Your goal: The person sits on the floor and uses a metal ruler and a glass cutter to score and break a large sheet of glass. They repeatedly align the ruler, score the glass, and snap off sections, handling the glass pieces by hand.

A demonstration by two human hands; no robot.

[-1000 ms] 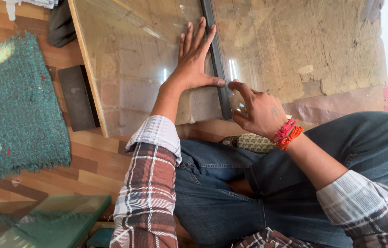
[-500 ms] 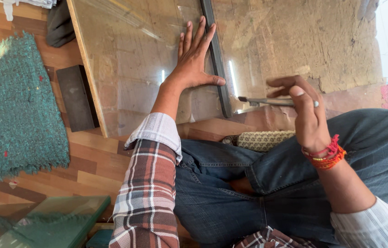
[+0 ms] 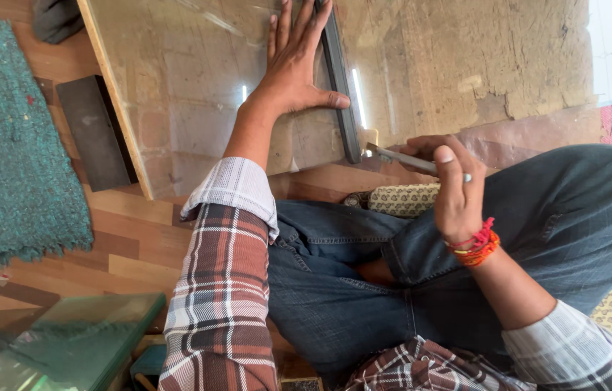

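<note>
Tool: a thin grey metal cutting tool [image 3: 407, 157] is hovering just beside the near end of the long dark straightedge [image 3: 338, 80].
Right hand [image 3: 454, 190]: is clamping its fingers around the tool.
Left hand [image 3: 293, 61]: is lying flat with fingers spread, pressing the straightedge onto the large clear glass sheet [image 3: 197, 94].
Surroundings: a green woven mat [image 3: 9, 166] is lying on the wooden floor [image 3: 125, 246].

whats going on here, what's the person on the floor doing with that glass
A person sits cross-legged on the floor with a glass sheet in front of them. The left hand presses flat beside a dark straightedge lying on the glass. The right hand holds a thin metal tool near the straightedge's lower end, tip off the glass.
</note>
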